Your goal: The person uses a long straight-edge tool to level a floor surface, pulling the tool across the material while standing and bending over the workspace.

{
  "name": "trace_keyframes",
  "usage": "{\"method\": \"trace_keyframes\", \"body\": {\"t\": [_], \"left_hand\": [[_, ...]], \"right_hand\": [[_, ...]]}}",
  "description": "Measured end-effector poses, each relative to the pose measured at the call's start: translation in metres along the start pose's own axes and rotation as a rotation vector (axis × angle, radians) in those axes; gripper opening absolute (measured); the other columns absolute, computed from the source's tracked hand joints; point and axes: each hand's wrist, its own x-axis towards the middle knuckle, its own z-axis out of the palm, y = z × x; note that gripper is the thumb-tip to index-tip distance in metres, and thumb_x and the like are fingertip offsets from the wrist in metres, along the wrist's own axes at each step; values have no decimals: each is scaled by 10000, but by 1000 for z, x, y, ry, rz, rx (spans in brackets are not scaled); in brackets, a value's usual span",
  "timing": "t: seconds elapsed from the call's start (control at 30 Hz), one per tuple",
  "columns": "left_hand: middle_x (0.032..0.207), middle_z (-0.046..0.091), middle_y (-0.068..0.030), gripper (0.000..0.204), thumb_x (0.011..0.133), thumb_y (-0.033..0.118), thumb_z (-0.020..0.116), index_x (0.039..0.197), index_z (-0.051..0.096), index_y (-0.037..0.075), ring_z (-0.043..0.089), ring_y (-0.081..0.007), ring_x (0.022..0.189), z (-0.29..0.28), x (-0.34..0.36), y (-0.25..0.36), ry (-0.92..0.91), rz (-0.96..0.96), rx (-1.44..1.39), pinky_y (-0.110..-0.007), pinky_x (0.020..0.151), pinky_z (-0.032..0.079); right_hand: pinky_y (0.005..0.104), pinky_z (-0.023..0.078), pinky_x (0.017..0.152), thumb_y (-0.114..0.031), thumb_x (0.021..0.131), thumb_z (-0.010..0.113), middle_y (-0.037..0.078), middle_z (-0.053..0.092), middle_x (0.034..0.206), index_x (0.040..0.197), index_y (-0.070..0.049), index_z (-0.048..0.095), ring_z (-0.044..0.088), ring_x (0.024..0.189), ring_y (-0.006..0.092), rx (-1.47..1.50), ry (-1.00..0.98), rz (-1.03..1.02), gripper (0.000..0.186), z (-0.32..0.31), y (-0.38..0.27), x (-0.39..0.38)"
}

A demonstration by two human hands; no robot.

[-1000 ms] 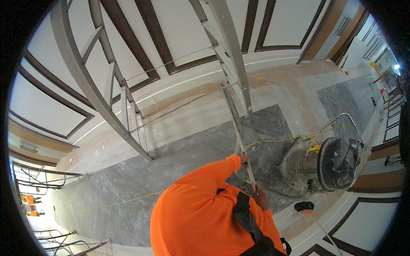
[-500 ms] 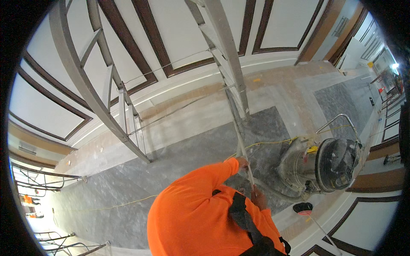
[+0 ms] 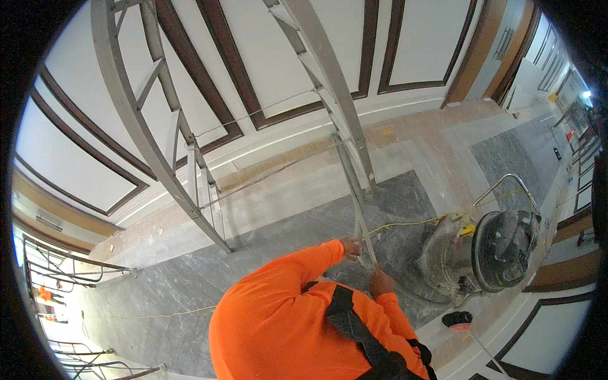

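Two orange-sleeved arms reach forward from the lower middle. A long pale pole (image 3: 363, 223), like a vacuum wand, slants from beside the right ladder down to my hands. My right hand (image 3: 382, 283) is closed round its near end. Just left of the pole, my left hand (image 3: 349, 247) has its fingers curled in, with a small pale bit by the fingertips that I cannot make out. A dusty drum vacuum (image 3: 472, 253) with a black top and metal handle stands to the right. Its dark hose (image 3: 411, 292) curves along the floor toward my hands.
Ahead stand the metal legs of a left ladder (image 3: 171, 168) and right ladder (image 3: 342, 95), joined by thin spreader bars. A yellow cord (image 3: 405, 223) crosses the dusty grey floor. A black-and-red brush (image 3: 457, 321) lies at right. Tubular frames (image 3: 79, 269) stand far left; panelled walls line both sides.
My left hand has shifted slightly left, away from the pole, and my right hand stays at its near end. The view has tilted a little, moving the ladders and vacuum rightward and down.
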Motion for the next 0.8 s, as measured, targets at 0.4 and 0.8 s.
{"method": "trace_keyframes", "body": {"t": [0.4,0.8], "left_hand": [[1424,372,-169,714,820,317,650,1427,311,155,353,-370,1304,23,-49,-13,87,-244,674,-518,1029,354],[1507,195,-205,801,775,316,681,1462,279,226,192,-390,1391,137,-25,83,67,143,1769,-548,1093,238]], "right_hand": [[500,496,711,-209,908,480,214,652,952,1378,-126,393,629,843,418,254,11,-5,485,11,28,-36],[430,494,644,-273,895,582,245,643,948,1287,-21,519,642,796,383,423,-27,186,470,-85,16,-159]]}}
